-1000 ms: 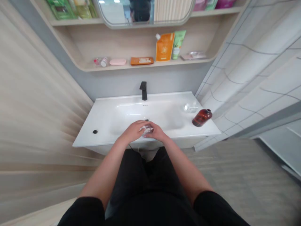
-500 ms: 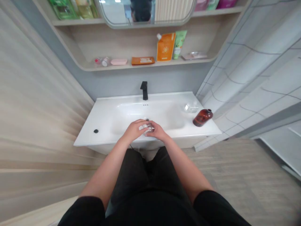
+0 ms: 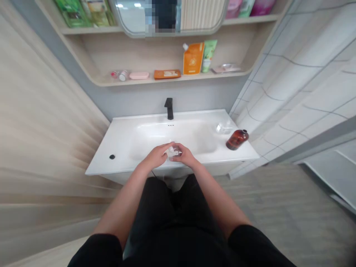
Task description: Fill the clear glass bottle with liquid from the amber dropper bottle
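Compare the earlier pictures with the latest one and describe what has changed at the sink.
Very little has changed. The left hand and right hand stay together around the small clear object, near the front of the white basin; nothing is taken up or let go. The brown bottle and black faucet stay in place.

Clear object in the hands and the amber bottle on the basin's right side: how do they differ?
The clear object is transparent, while the amber bottle is dark reddish-brown. The clear object is held between the left hand and the right hand, while the bottle sits apart, untouched. The clear object is mostly hidden by the hands and looks smaller than the bottle. Both are at the same white washbasin.
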Motion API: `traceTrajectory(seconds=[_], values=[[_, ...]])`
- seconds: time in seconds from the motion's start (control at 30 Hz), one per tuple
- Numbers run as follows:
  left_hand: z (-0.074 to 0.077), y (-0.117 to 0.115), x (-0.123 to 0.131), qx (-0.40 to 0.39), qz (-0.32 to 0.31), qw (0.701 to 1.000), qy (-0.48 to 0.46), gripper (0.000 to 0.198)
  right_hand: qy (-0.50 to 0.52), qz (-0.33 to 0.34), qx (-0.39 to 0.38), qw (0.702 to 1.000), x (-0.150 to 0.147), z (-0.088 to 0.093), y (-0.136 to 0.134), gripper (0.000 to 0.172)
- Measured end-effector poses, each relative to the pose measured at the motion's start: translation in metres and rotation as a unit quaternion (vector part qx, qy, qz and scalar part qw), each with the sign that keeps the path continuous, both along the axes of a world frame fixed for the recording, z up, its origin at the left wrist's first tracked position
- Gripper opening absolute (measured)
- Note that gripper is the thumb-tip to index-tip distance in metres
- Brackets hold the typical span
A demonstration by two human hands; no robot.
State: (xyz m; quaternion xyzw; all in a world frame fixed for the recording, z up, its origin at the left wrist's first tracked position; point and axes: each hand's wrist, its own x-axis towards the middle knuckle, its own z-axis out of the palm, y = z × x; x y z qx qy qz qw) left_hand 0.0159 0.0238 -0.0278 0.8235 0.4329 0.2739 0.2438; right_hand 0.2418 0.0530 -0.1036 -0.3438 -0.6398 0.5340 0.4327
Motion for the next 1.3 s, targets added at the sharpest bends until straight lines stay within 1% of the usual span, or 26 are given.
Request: traceTrajectory(seconds=[0.07,0.2,0.27,0.4,0.53,0.63,0.73,0.83,0.9,0.97,1.1,1.23,1.3], values=[[0.001,0.001,-0.001,-0.002,0.003,1.000,0.003,0.068,0.002,0.001,0.003,1.000,0.000,0.000,0.000,0.082],[0.000,0.002,0.000,-0.005,0.010,1.000,-0.010,0.057,0.007,0.001,-0.004,1.000,-0.001,0.000,0.000,0.083],[-0.001,0.002,0.001,-0.005,0.010,1.000,-0.015,0.059,0.010,0.002,-0.009,1.000,-0.001,0.000,0.000,0.083],[-0.002,0.006,0.001,0.003,0.030,0.999,-0.013,0.058,0.017,0.017,-0.019,1.000,-0.001,-0.001,0.001,0.083],[0.001,0.010,-0.003,-0.010,-0.003,0.999,-0.031,0.054,0.016,0.020,-0.018,1.000,0.000,-0.002,0.001,0.084],[0.002,0.012,-0.004,-0.002,0.007,1.000,-0.029,0.055,0.017,0.021,-0.019,0.999,0.001,-0.003,0.001,0.084],[0.000,0.012,-0.002,-0.007,0.006,0.999,-0.037,0.052,0.021,0.020,-0.021,0.999,0.001,-0.005,0.002,0.084],[-0.003,0.011,0.000,-0.008,0.005,0.999,-0.046,0.059,0.024,0.017,-0.025,0.999,0.001,-0.008,0.004,0.084],[-0.005,0.011,0.001,-0.003,0.017,0.999,-0.048,0.061,0.028,0.015,-0.026,0.999,0.001,-0.009,0.004,0.084],[-0.005,0.011,0.001,-0.006,0.014,0.998,-0.058,0.057,0.029,0.014,-0.023,0.999,0.001,-0.009,0.004,0.084],[-0.001,0.013,0.002,-0.018,-0.030,0.995,-0.097,0.051,0.034,0.027,-0.028,0.999,0.001,-0.007,0.003,0.088],[0.000,0.014,0.006,-0.019,-0.008,0.993,-0.115,0.047,0.058,0.026,-0.043,0.997,0.000,-0.008,0.004,0.093],[-0.001,0.016,0.006,-0.043,-0.024,0.989,-0.141,0.045,0.058,0.026,-0.041,0.997,-0.001,-0.010,0.005,0.092]])
